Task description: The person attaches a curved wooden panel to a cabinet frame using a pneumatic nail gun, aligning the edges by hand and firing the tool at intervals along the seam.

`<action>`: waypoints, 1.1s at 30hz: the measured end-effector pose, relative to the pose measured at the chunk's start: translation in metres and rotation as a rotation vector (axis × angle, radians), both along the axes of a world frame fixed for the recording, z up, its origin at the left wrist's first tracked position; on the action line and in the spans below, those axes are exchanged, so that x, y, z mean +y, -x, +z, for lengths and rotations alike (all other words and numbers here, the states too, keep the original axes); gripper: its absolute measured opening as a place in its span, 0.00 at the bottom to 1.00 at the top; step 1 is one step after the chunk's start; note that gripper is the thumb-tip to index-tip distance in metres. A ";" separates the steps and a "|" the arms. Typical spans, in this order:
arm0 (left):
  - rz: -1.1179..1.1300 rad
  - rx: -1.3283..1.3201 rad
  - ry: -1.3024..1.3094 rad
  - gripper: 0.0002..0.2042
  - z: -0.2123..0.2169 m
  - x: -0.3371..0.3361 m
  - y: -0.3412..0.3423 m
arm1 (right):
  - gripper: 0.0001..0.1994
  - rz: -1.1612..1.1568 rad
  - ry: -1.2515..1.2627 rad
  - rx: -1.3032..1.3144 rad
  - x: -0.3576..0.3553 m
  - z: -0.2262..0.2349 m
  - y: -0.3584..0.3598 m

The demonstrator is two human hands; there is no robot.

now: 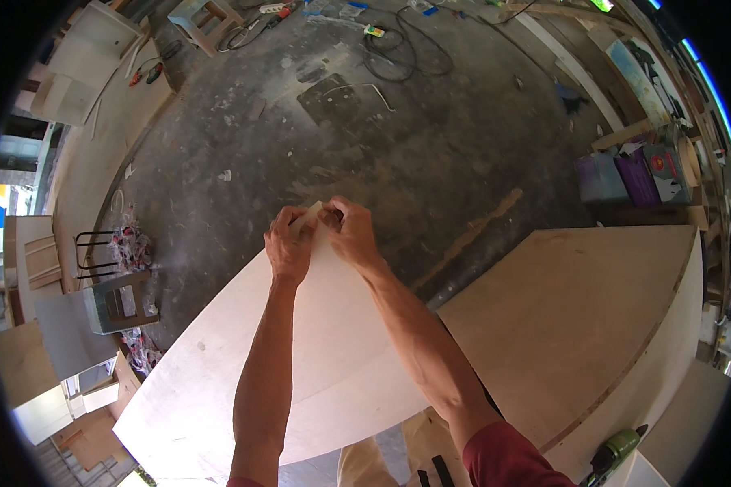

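Note:
A large pale board (211, 365) lies in front of me at waist height, its narrow end pointing away. Both my arms reach out over it to that far end. My left hand (289, 247) is closed, its fingers pinching a small pale strip (307, 217) at the tip of the board. Just beside it on the right, my right hand (351, 234) is closed too, thumb and fingers bent around the strip's other end. What the strip is made of cannot be made out, and the fingers hide part of it.
A brown-faced panel (577, 300) stands close on the right, with a green power tool (617, 450) near its lower end. Purple bins (638, 174) sit beyond it. Cables (406, 57) lie on the dark concrete floor (244, 154). Small frames and a wire rack (97, 252) are at left.

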State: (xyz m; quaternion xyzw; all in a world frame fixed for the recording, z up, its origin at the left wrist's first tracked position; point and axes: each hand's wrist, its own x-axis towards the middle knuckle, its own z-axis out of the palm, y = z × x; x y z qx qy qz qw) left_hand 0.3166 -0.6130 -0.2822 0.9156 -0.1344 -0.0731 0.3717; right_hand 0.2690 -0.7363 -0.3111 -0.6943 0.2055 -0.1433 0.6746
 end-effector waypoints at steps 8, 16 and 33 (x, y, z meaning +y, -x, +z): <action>0.015 -0.010 -0.018 0.08 -0.005 -0.002 -0.003 | 0.03 -0.030 0.049 -0.047 0.002 -0.001 -0.006; -0.052 -0.168 -0.071 0.10 -0.011 -0.003 0.001 | 0.01 -0.014 0.042 -0.033 -0.002 -0.002 -0.002; 0.062 0.080 0.053 0.08 -0.001 -0.004 0.000 | 0.03 0.012 0.140 -0.129 0.000 0.002 0.005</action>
